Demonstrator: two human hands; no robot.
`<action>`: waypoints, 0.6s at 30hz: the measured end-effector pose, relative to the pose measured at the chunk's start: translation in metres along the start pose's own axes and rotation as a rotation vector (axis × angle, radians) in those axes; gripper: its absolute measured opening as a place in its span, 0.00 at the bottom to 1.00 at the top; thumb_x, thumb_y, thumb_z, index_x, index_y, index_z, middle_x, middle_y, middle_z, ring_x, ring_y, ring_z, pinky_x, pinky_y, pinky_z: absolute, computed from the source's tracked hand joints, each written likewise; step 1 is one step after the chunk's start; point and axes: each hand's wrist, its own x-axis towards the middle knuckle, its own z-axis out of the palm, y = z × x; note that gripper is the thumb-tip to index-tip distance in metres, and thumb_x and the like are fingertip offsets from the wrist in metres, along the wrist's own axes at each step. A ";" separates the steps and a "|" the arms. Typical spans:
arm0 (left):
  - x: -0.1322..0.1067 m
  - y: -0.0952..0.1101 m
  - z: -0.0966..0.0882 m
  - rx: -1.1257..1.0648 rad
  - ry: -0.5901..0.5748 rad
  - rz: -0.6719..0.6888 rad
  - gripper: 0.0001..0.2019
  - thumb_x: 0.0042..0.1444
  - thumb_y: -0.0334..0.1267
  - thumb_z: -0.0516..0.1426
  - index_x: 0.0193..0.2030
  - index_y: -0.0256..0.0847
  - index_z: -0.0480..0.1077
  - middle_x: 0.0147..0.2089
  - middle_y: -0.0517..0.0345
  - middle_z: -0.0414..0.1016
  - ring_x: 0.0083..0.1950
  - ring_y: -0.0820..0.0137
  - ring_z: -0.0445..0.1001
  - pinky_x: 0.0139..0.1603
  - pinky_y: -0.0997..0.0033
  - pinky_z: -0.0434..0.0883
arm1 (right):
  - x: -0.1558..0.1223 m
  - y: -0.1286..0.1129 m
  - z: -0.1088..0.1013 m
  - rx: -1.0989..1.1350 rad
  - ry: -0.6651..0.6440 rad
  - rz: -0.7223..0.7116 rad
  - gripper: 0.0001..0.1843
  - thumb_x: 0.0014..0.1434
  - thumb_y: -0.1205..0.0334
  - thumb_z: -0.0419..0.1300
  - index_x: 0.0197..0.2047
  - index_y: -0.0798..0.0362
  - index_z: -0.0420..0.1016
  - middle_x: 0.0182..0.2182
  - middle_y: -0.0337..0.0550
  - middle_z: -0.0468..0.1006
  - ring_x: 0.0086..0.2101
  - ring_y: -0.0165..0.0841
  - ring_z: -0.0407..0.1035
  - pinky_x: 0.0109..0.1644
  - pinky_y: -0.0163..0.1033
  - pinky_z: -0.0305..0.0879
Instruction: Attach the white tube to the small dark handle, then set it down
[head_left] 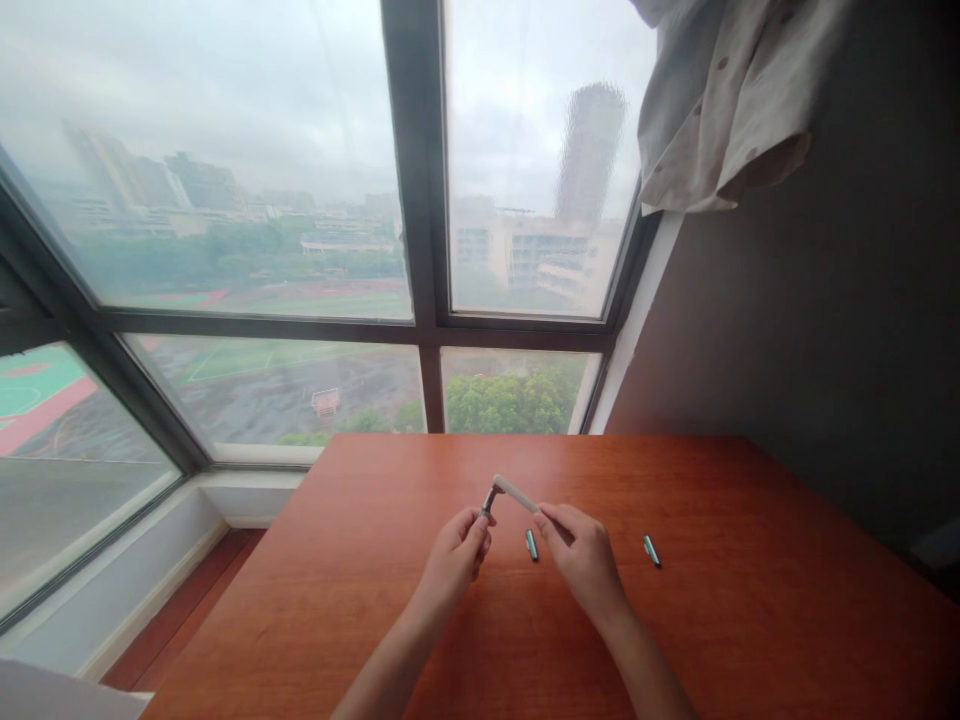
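Both my hands are over a reddish wooden table (750,620). My right hand (581,550) is closed around the end of a thin white stick-like piece (514,492) that rises up and to the left. My left hand (459,548) pinches a small dark grey part (488,501) that meets the white piece at its top end. A small teal-and-dark battery-like cylinder (532,544) lies on the table between my hands. A second one (652,550) lies to the right of my right hand.
A large window (420,300) with dark frames stands just beyond the table's far edge, showing buildings and trees. A dark wall (825,350) runs along the right side, with a pale spotted cloth (720,100) hanging at its top. A white sill (255,490) sits at left.
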 end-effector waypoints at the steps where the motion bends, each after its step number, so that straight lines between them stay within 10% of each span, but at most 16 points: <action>1: 0.000 0.000 0.000 0.000 0.005 0.000 0.15 0.49 0.50 0.55 0.33 0.39 0.64 0.20 0.70 0.57 0.15 0.82 0.47 0.15 0.80 0.43 | 0.000 0.000 0.000 -0.002 -0.001 -0.002 0.17 0.62 0.56 0.52 0.36 0.53 0.80 0.28 0.46 0.79 0.28 0.35 0.72 0.33 0.34 0.66; 18: 0.000 0.002 0.000 -0.069 0.012 -0.019 0.16 0.48 0.51 0.57 0.33 0.38 0.64 0.19 0.71 0.57 0.15 0.83 0.46 0.15 0.81 0.42 | 0.000 -0.003 0.000 0.087 -0.005 0.042 0.17 0.62 0.56 0.53 0.35 0.55 0.80 0.26 0.44 0.78 0.27 0.34 0.71 0.31 0.33 0.63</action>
